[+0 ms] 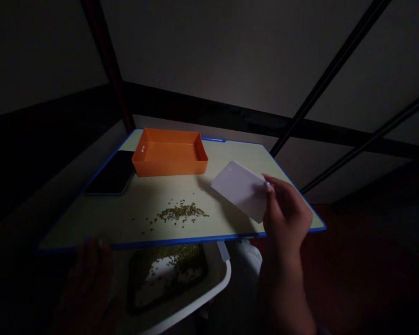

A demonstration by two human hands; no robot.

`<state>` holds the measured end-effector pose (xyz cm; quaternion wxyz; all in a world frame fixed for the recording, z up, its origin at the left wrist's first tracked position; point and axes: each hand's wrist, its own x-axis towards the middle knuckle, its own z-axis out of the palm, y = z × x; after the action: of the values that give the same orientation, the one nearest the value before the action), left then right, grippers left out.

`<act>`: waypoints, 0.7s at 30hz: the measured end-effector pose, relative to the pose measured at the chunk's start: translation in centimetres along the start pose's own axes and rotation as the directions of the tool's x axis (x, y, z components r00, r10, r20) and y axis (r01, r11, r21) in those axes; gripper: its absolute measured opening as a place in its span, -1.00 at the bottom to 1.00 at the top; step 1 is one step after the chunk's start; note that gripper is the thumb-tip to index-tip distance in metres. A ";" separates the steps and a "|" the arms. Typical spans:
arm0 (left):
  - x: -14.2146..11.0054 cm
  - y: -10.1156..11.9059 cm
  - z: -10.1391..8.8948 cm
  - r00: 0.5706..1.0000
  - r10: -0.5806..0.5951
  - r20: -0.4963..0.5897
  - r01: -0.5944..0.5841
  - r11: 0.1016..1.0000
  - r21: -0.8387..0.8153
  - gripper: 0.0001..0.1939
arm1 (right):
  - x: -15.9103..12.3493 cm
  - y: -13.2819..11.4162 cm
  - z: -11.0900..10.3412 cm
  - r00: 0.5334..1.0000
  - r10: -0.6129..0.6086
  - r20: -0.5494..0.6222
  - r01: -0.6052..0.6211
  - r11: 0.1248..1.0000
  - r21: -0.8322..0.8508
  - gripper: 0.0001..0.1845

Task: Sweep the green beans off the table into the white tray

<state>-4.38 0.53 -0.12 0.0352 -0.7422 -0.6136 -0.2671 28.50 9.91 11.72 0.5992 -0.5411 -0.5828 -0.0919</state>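
Note:
My right hand (286,216) pinches a white card (239,188) at its right edge, holding it tilted above the right part of the table. Left of the card, a loose pile of small greenish beans or seeds (181,211) lies on the pale table (244,151) with blue edging. My left hand (89,279) is in deep shadow at the table's front left edge, fingers stretched out, with nothing visible in them. Below the front edge, a white tub (226,274) contains many more of these grains, and the tabletop hides its far side.
An orange open box (167,168) stands at the back left of the table, with a dark tablet (113,173) lying beside it. Panelled walls (209,51) rise behind the table. The room is dim, and a reddish floor (345,260) shows at right.

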 end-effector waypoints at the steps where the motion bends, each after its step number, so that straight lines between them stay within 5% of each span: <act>1: 0.1 0.3 -0.2 0.999 -0.031 0.019 0.031 0.999 0.007 -0.24 | 0.6 -0.5 0.6 0.998 0.047 -0.034 -0.045 0.996 0.071 -0.81; 7: 0.4 1.2 -1.2 0.990 -0.091 0.107 0.089 0.996 0.025 -0.27 | 0.5 -0.5 2.5 0.982 0.157 0.100 -0.175 0.962 0.209 -0.83; 21: 0.9 1.3 -1.0 0.994 -0.085 0.068 0.088 0.995 -0.045 -0.28 | -0.5 1.9 -0.9 0.921 0.352 0.165 -0.364 0.930 0.048 -0.85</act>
<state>-3.45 0.60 1.52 -0.0145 -0.7240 -0.6394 -0.2584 30.27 9.71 10.54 0.5800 -0.6203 -0.5213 0.0839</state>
